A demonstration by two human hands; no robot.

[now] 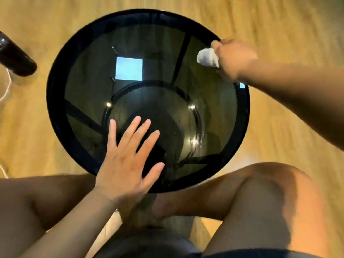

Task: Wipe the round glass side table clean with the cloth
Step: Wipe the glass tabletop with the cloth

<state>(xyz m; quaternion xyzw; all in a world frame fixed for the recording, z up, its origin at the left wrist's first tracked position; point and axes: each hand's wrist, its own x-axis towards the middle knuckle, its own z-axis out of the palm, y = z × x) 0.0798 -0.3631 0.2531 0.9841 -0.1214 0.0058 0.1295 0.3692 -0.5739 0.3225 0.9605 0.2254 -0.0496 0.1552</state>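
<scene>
Desk (55, 101): black rim around dark, smoke-tinted glass with a greenish-brown cast; black struts and a black ring show through it. The glass carries a pale blue-white square reflection (129, 69) and small white glints. Cloth (207, 57): plain white, no pattern visible. Floor (279, 21): golden-tan with a streaked wood grain. Object (15, 56) at the left edge: glossy dark brown-black. Cord (6, 90) beside it: white.

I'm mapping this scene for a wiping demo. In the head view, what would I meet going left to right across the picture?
Dark cylindrical object on the floor → left hand flat on the glass side table → white cloth → right hand gripping it at the table's far right rim.
</scene>
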